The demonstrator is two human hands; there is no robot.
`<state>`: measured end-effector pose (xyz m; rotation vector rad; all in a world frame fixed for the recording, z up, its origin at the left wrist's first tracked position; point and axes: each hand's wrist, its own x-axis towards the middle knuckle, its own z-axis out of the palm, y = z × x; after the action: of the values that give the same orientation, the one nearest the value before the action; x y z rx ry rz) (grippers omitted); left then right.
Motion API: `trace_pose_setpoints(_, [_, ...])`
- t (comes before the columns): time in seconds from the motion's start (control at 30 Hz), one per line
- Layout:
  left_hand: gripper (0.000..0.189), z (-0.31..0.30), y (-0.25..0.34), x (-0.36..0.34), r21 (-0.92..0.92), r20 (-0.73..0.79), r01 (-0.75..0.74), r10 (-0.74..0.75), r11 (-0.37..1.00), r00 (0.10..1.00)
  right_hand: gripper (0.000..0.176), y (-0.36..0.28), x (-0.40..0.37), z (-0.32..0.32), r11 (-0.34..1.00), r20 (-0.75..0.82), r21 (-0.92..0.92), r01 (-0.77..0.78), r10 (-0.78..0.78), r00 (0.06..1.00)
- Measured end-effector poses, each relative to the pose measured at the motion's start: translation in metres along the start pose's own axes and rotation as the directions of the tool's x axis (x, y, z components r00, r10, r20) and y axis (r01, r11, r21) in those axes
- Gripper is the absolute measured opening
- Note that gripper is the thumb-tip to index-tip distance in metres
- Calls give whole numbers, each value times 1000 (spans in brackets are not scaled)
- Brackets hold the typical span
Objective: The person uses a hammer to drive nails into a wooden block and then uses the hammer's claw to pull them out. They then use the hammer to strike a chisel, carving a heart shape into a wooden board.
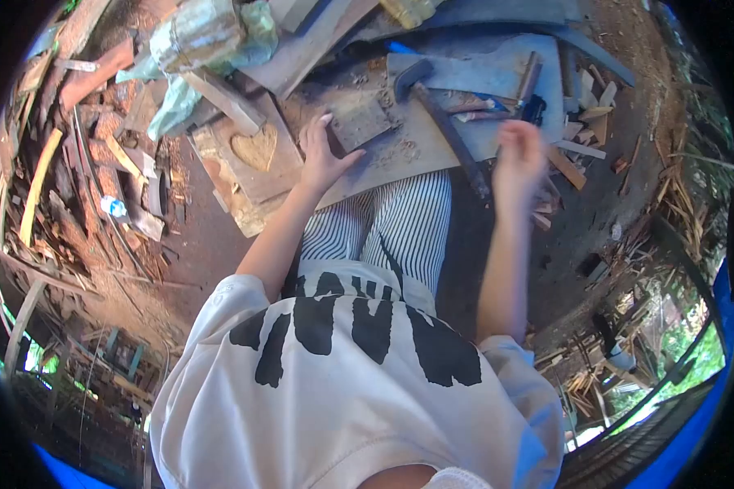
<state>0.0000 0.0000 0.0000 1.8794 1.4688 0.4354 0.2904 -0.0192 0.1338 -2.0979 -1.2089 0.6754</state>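
While spreading left hand (pixel 322 159), thumb and fingers apart, at the small panel (pixel 357 124) on the tabletop (pixel 420 156), likely to steady it, holds blurred right hand (pixel 520 153) near the hammer-like tool (pixel 444 124); cannot tell its grip.

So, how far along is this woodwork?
The heart shape on one board looks done in outline. The left hand is spread beside a squarish wooden piece; whether the blurred right hand holds anything is unclear. That piece shows no clear heart, so shaping may be left.
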Motion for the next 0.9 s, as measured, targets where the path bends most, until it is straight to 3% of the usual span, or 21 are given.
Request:
trace_pose_setpoints(0.07, [90, -13, 26, -2, -89, -54, -37, 33, 995, 998, 24, -2, -14, 8, 998, 67, -19, -55, 56, 996])
trace_pose_setpoints(0.1, [90, 4, -10, -3, -73, -24, 6, -8, 997, 1000, 30, 47, -24, 68, 994, 84, -104, 44, -35, 996])
trace_pose_setpoints(0.17, [85, 8, -18, 6, -88, -18, -2, 0, 996, 1000, 37, 41, -15, 91, 908, 80, -365, 205, -189, 979])
trace_pose_setpoints(0.27, [82, 15, -23, 4, -112, -99, -32, 21, 993, 995, 43, 54, -4, 107, 859, 193, -491, 146, -56, 980])
trace_pose_setpoints(0.37, [83, 19, -25, 4, -64, -111, -37, 29, 997, 993, 45, 70, 9, 107, 843, 288, -495, 211, -69, 955])
trace_pose_setpoints(0.53, [92, 29, -24, 1, 94, -81, 15, -8, 995, 997, 39, 58, -11, 85, 891, 297, -335, 305, -207, 932])
trace_pose_setpoints(0.6, [95, 32, -23, -1, 142, -77, 31, -20, 989, 997, 38, 28, -36, 72, 985, 342, -170, 27, 33, 939])
trace_pose_setpoints(0.7, [99, 35, -25, -1, 180, -112, 12, 9, 984, 994, 38, 19, -74, 66, 999, 435, -24, 30, -17, 900])
trace_pose_setpoints(0.77, [96, 36, -26, -4, 192, -147, -22, 50, 981, 988, 40, -2, -81, 70, 973, 477, -86, 215, -149, 866])
trace_pose_setpoints(0.83, [96, 39, -27, -5, 209, -153, -13, 46, 978, 987, 41, -3, -87, 75, 973, 483, -71, 218, -158, 861])
trace_pose_setpoints(0.9, [95, 43, -28, -5, 229, -164, -3, 42, 974, 986, 42, -4, -87, 81, 973, 475, 57, 223, -223, 851])
